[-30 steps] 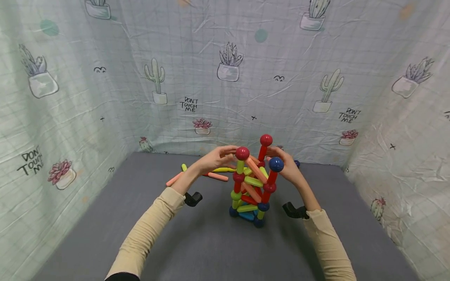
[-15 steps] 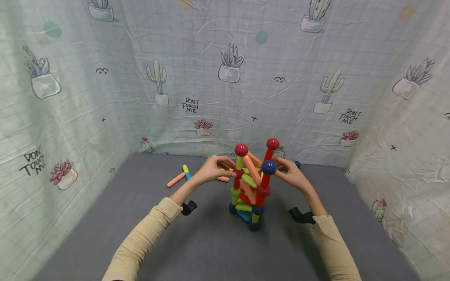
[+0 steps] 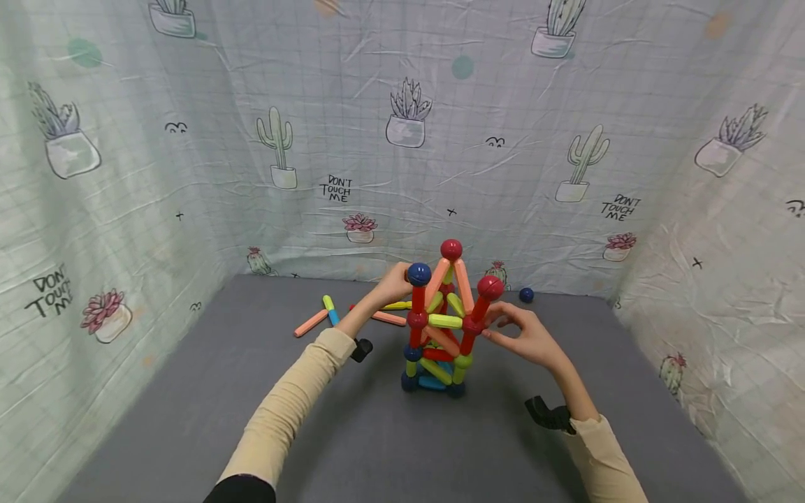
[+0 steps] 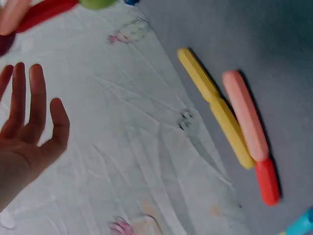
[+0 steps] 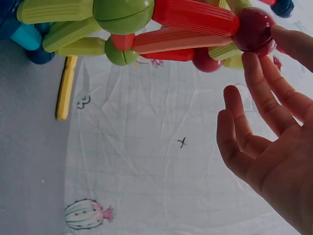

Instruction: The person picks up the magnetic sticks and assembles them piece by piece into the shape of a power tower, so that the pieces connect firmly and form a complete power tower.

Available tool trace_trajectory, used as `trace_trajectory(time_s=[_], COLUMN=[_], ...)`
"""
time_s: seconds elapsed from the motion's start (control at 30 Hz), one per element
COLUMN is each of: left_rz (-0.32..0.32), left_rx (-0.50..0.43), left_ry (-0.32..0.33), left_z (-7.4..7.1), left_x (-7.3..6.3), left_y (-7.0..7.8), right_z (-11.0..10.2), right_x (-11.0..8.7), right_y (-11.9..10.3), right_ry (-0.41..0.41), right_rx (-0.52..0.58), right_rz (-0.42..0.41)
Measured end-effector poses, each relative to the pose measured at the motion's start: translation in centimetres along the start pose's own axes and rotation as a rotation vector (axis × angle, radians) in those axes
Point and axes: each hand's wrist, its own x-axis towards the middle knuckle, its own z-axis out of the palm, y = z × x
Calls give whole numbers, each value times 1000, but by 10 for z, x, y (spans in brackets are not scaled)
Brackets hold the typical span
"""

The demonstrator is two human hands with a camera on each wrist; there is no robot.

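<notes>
A tower (image 3: 445, 322) of magnetic rods and balls stands on the grey table, with a blue ball (image 3: 418, 274) and two red balls on its top posts. My right hand (image 3: 522, 334) pinches a dark red ball (image 5: 253, 29) on the tower's right side between thumb and fingertips; its other fingers curl loosely below in the right wrist view. My left hand (image 3: 393, 285) is at the tower's left, its fingertips partly hidden behind the blue ball's post. In the left wrist view, its fingers (image 4: 36, 90) are spread and fairly straight, just short of a dark red ball (image 4: 6, 43).
Behind my left arm lie loose rods: a salmon rod (image 3: 311, 323), a yellow-green and blue pair (image 3: 330, 309), another salmon rod (image 3: 388, 318) and yellow ones (image 4: 215, 105). A lone blue ball (image 3: 526, 295) sits at the back right. A patterned cloth (image 3: 352, 140) surrounds the table.
The tower has turned, so its blue-topped post has gone from front right to front left. My left hand has moved behind that post; my right hand has come round to the right-hand post.
</notes>
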Motion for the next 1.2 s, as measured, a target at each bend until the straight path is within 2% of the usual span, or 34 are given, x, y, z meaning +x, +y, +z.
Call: trace_trajectory(time_s=[0.03, 0.1, 0.13, 0.2, 0.23, 0.27, 0.3, 0.37, 0.47, 0.6, 0.73, 0.83, 0.9, 0.97, 1.07, 1.13, 1.2], left_rz=[52, 40, 11, -48, -104, -189, -201, -215, -158, -125, -103, -107, -123, -134, -89, -18, 64], left_rx=[-12, 15, 44, 135, 198, 307, 412, 607, 846, 1015, 1177, 1216, 1183, 1135, 1063, 1011, 1006], left_ry=[-14, -42, -54, -32, -18, -7, 2, 13, -4, -36, -64, -84, -82, -54, 47, 156, 271], left_z=[0, -5, -7, -11, -11, -12, -11, -7, 0, 8, 12, 13, 13, 10, -1, -12, -25], left_x=[3, -3, -3, -17, -19, -31, -38, -49, -59, -64, -67, -69, -71, -74, -81, -87, -95], left_y=[-14, -25, -39, -48, -61, -53, -58, -65, -74, -75, -67, -65, -65, -66, -57, -46, -31], right_z=[0, -1, -1, -2, -2, -2, -3, -3, -4, -5, -8, -11, -13, -15, -18, -20, -21], right_x=[-1, -2, -2, -3, -3, -4, -3, -3, -2, -1, 0, 3, 6, 8, 10, 11, 11], right_y=[-2, -3, -1, 6, 11, 15, 20, 26, 30, 31, 27, 21, 13, 1, -19, -31, -38], right_ry=[5, 19, 28, 46, 56, 65, 74, 86, 106, 139, 180, 206, 220, 232, 247, 257, 268], right_rx=[-18, -31, -34, -33, -31, -31, -40, -54, -63, -59, -65, -60, -49, -32, 6, 18, 26], right_rz=[-6, -14, -14, -6, 2, 9, 18, 25, 30, 31, 6, -18, -42, -75, -119, -137, -147])
